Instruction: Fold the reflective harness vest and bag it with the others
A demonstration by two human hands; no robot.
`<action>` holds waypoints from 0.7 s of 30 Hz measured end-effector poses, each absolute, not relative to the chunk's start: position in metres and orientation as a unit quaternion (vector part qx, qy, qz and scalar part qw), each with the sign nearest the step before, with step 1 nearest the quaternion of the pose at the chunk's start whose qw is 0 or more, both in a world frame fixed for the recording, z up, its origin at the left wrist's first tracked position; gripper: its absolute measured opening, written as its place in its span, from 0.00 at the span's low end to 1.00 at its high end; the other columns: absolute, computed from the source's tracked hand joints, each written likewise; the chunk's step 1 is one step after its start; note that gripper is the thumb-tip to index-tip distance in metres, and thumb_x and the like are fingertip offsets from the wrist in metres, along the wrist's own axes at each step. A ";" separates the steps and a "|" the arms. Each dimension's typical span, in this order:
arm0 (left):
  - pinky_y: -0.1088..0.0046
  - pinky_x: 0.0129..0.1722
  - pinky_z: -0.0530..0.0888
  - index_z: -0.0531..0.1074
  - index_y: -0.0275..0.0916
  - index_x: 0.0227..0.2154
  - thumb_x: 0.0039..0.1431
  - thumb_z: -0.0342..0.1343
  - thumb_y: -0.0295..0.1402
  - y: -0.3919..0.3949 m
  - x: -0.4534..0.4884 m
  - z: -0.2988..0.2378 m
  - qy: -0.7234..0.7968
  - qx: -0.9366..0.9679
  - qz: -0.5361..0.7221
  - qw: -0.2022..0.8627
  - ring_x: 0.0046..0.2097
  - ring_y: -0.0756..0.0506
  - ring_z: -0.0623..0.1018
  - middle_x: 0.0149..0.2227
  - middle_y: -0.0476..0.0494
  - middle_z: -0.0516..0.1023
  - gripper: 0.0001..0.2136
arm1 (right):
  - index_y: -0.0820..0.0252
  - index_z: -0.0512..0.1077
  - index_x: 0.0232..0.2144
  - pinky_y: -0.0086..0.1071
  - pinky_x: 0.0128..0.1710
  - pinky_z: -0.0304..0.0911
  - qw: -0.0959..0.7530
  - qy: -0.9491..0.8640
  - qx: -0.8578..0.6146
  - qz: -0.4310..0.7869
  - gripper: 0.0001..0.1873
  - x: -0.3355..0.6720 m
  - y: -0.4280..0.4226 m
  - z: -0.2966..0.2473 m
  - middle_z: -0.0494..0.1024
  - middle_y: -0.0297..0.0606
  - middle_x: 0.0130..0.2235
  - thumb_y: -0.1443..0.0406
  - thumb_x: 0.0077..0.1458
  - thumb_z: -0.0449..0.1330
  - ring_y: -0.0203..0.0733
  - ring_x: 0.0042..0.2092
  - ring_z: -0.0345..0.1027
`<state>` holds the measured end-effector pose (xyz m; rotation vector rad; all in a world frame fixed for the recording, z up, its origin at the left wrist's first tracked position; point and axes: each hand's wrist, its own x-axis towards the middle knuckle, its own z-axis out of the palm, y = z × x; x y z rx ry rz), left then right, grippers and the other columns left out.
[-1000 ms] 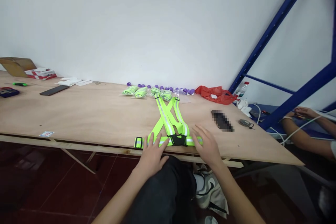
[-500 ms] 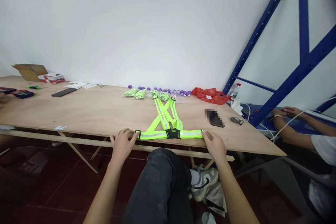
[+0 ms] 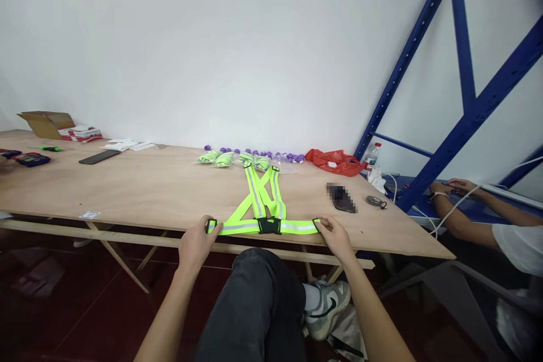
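A neon yellow reflective harness vest [image 3: 237, 228] lies spread on the wooden table [image 3: 139, 192], its waist belt running along the front edge. Two shoulder straps cross behind it, and a black buckle [image 3: 270, 225] joins the belt at its middle. My left hand [image 3: 197, 242] pinches the belt's left end beside a black slider. At the opposite end, my right hand [image 3: 336, 236] grips the belt between thumb and fingers. Bagged vests in clear plastic [image 3: 224, 159] lie just past the shoulder straps.
Purple rolls [image 3: 292, 157] line the wall beside a red plastic bag [image 3: 335, 162]. A blurred phone [image 3: 341, 198] and a round dark object [image 3: 375, 202] lie at right. Blue rack beams [image 3: 462, 45] rise there, near another person's arms [image 3: 460, 209]. A cardboard box [image 3: 46, 123] stands far left.
The view has shifted slightly. My left hand has closed on the belt's left end, and the belt has slid a little to the left. My right hand keeps to the right end.
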<state>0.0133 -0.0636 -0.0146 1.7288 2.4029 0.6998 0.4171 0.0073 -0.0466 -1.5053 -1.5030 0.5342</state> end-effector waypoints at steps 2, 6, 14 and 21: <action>0.71 0.29 0.60 0.75 0.46 0.43 0.64 0.50 0.53 -0.061 0.009 -0.013 0.795 0.557 0.229 0.080 0.37 0.36 0.80 0.31 0.43 0.80 0.18 | 0.60 0.77 0.40 0.39 0.44 0.70 0.457 -0.613 -0.609 0.212 0.24 0.417 0.009 -0.045 0.83 0.44 0.39 0.51 0.48 0.58 0.49 0.41 0.75; 0.72 0.28 0.62 0.75 0.45 0.42 0.58 0.55 0.50 -0.056 0.000 -0.020 0.770 0.552 0.302 0.110 0.34 0.39 0.79 0.30 0.44 0.79 0.17 | 0.61 0.77 0.42 0.38 0.38 0.66 0.453 -0.605 -0.627 0.188 0.25 0.417 0.006 -0.042 0.79 0.38 0.32 0.52 0.46 0.59 0.47 0.34 0.71; 0.71 0.26 0.69 0.72 0.32 0.53 0.46 0.61 0.54 -0.058 0.014 -0.046 0.624 0.474 0.553 0.282 0.25 0.46 0.71 0.24 0.53 0.70 0.36 | 0.61 0.79 0.44 0.42 0.43 0.66 0.474 -0.576 -0.663 0.062 0.25 0.390 -0.004 -0.054 0.78 0.42 0.34 0.51 0.50 0.58 0.52 0.39 0.72; 0.70 0.34 0.70 0.77 0.37 0.38 0.62 0.52 0.49 -0.055 0.031 -0.042 0.621 0.547 0.553 0.097 0.33 0.44 0.75 0.30 0.45 0.74 0.20 | 0.56 0.76 0.55 0.48 0.57 0.66 0.464 -0.660 -0.588 0.061 0.26 0.378 -0.016 -0.068 0.78 0.47 0.53 0.56 0.58 0.53 0.54 0.55 0.71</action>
